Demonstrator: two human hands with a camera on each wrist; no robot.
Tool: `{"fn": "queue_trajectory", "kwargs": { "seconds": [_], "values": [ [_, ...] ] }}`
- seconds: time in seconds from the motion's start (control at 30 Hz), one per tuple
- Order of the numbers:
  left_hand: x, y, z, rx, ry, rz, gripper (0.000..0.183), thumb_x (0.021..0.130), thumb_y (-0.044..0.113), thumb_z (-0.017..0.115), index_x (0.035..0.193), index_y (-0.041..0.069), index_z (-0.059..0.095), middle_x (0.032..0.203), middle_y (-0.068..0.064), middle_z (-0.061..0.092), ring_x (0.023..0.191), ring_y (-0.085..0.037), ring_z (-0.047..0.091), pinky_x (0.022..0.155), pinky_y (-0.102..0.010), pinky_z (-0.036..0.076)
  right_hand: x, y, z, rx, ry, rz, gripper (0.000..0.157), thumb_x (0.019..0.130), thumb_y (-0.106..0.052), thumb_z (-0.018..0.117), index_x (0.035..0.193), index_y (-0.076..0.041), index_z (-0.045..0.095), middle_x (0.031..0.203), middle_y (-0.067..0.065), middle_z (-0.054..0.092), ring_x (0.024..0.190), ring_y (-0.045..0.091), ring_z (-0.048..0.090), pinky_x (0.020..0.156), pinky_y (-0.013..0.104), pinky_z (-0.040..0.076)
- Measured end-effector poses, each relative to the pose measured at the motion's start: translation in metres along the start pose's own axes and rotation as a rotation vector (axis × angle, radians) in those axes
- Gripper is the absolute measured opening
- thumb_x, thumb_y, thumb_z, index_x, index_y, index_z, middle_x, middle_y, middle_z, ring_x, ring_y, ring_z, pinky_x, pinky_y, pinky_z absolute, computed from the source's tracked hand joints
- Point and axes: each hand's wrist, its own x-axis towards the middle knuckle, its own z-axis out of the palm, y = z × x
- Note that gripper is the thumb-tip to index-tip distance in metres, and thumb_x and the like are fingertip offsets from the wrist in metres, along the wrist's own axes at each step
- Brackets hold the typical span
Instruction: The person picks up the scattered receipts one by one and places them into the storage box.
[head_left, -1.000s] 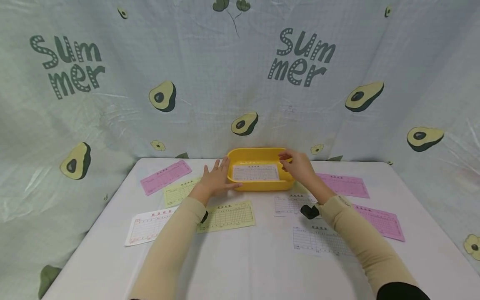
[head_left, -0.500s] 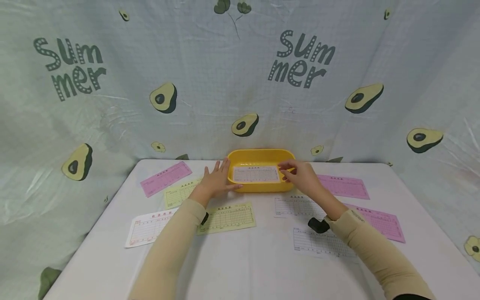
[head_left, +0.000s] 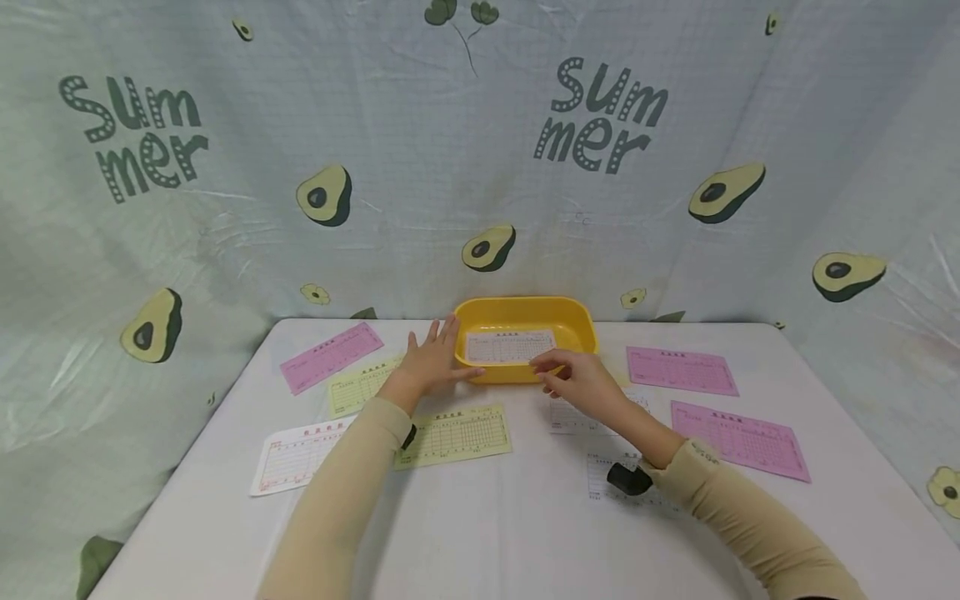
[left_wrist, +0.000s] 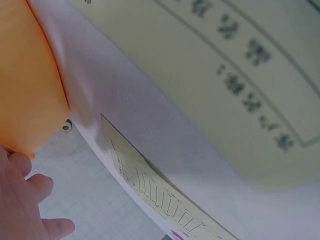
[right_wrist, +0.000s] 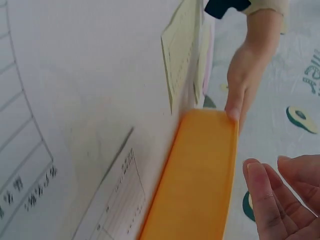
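- Watch your left hand (head_left: 429, 362), fingers spread wide against the left end of the yellow tray (head_left: 517, 374): press too hard there and, I'd judge, the tray could slide, since nothing braces its other end.
- Your right hand (head_left: 583, 383) hangs by the tray's front right corner, fingers loosely bent, thumb apart, nothing visible between them; a low sweep could clip the rim.
- The printed slip (head_left: 510, 346) lies in the tray, towards its left; a jolt might shift it.
- Mind the white slip (head_left: 566, 419) under that right hand: a dragging wrist could skew it, and the nearer white slip (head_left: 600, 479) runs below your wrist camera (head_left: 628, 479).
- And compared with half a second ago: your right hand has left the tray's right end and come nearer you, baring that end and more of the pink slips (head_left: 682, 371). Your left hand, tray and printed slip have barely moved.
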Motion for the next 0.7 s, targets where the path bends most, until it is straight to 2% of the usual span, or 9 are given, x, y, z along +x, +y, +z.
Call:
{"fn": "queue_trajectory", "kwargs": {
  "seconds": [0.27,0.5,0.7],
  "values": [
    [-0.002,0.001,0.000,0.001,0.010,-0.002,0.110,0.096,0.069,0.053,0.164,0.001,0.000,0.171,-0.014,-0.002,0.156,-0.037,0.003,0.120,-0.067,0.003,0.000,-0.003,0.020,-0.021,-0.070,-0.005,0.024,0.096,-0.004,0.071,0.119,0.003,0.072,0.101,0.008,0.074,0.073,0.014,0.068,0.068,0.026,0.060],
    [0.000,-0.001,0.001,0.002,0.019,-0.010,0.110,0.096,0.069,0.054,0.164,0.001,0.001,0.171,-0.014,-0.001,0.156,-0.038,0.005,0.119,-0.067,0.003,0.007,0.002,0.041,-0.041,-0.186,0.018,0.020,0.096,-0.002,0.069,0.115,0.002,0.074,0.091,0.009,0.073,0.063,0.011,0.064,0.056,0.026,0.055],
    [0.000,0.000,-0.001,0.007,0.007,-0.007,0.109,0.096,0.069,0.053,0.163,0.000,0.001,0.171,-0.015,-0.002,0.156,-0.038,0.006,0.119,-0.068,0.004,0.011,0.007,0.049,-0.041,-0.224,0.028,0.019,0.094,0.001,0.068,0.112,0.001,0.075,0.083,0.004,0.072,0.060,0.011,0.064,0.052,0.024,0.052]
  ]
}}
